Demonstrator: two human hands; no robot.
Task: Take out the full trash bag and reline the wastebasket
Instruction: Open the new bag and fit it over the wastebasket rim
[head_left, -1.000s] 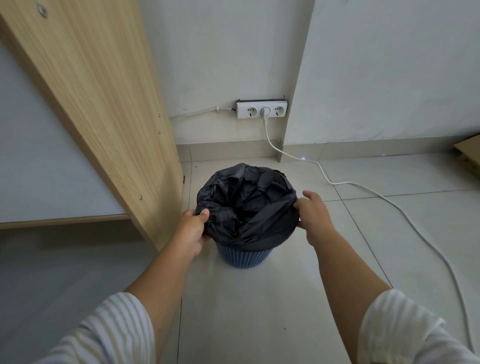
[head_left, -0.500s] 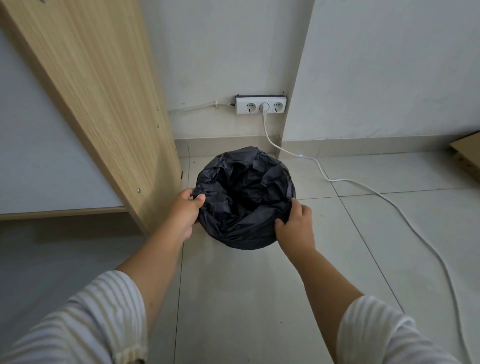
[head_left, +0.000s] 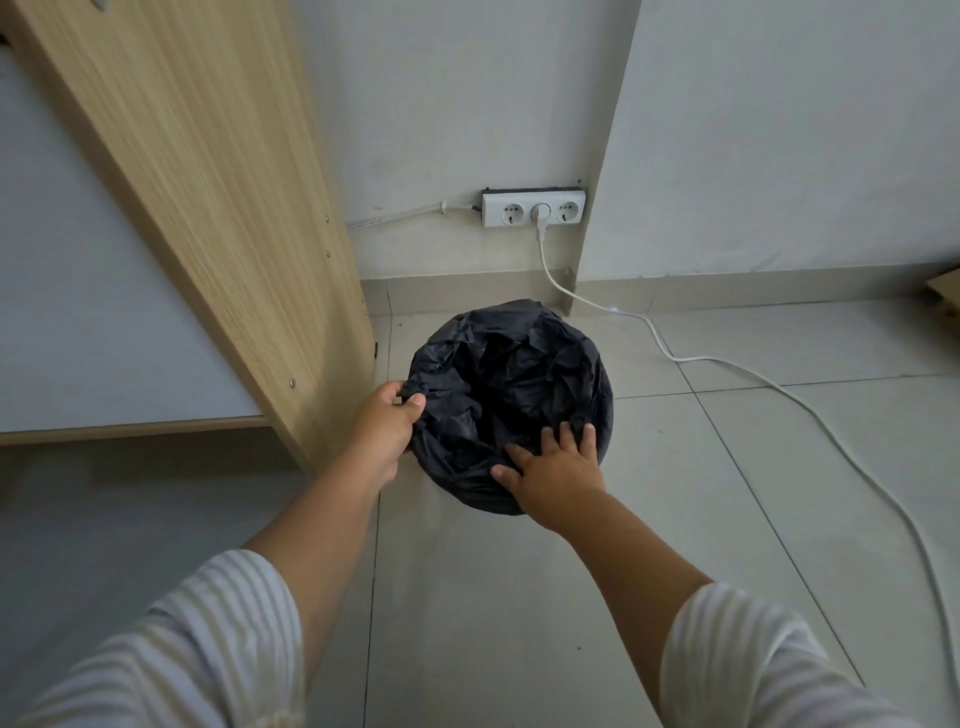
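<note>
A crumpled black trash bag (head_left: 511, 374) lines the round wastebasket on the tiled floor and drapes over its rim, hiding the blue basket itself. My left hand (head_left: 387, 421) grips the bag's edge at the left side of the rim, thumb on top. My right hand (head_left: 553, 467) lies on the near right part of the rim with its fingers spread flat on the plastic.
A light wooden panel (head_left: 208, 182) stands directly left of the basket. A white power strip (head_left: 532, 208) hangs on the wall behind, and its white cable (head_left: 727, 366) trails across the floor to the right. A cardboard edge (head_left: 945, 293) shows at far right.
The view has moved closer and more overhead, so the blue basket side is now hidden. My right hand moved from the right rim to the near rim and flattened its fingers.
</note>
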